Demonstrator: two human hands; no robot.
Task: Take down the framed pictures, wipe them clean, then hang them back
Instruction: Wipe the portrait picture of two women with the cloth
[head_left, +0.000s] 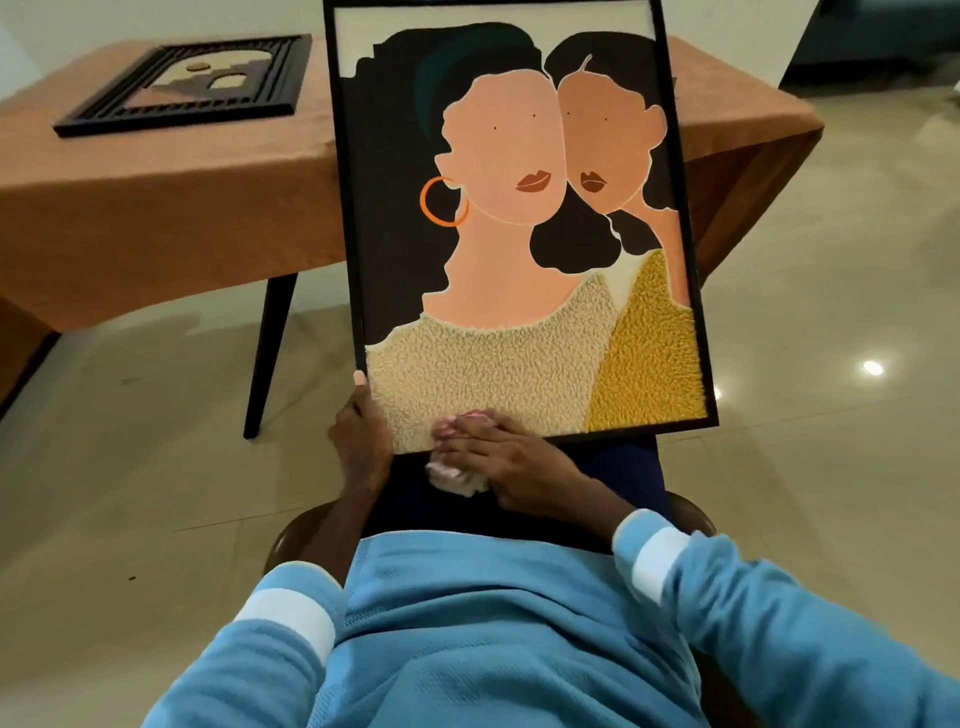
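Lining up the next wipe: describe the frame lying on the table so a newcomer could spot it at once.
Find the table draped in rust-orange cloth at upper left. A black framed picture with a ridged border lies flat on it. Unlike the large two-faces portrait propped on the lap, it shows a beige arch.

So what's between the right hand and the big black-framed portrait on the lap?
A crumpled pink-and-white cloth: the right hand presses it against the black-framed portrait near its bottom edge, as the head view shows.
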